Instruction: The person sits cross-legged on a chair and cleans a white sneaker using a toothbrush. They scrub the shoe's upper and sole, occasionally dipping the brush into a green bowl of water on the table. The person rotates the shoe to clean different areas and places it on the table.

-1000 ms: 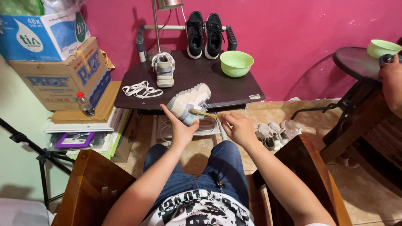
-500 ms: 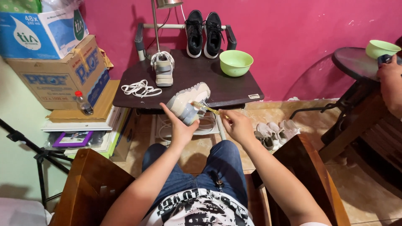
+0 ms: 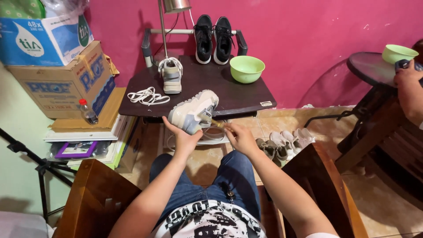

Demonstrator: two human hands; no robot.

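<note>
Where table (image 3: 246, 99) stands: bowl (image 3: 246, 68), laces (image 3: 147, 95).

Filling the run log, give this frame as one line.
left hand: holds grey sneaker | right hand: small brush on sneaker | behind: dark table, green bowl

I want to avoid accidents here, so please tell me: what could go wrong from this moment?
1. The left hand holds the grey and beige sneaker in the air from below only; pushing with the small brush in the right hand might knock it loose.
2. The sneaker hangs close to the dark table's edge, so it may bump there.
3. The loose white laces lie near that edge and could be swept off.
</note>
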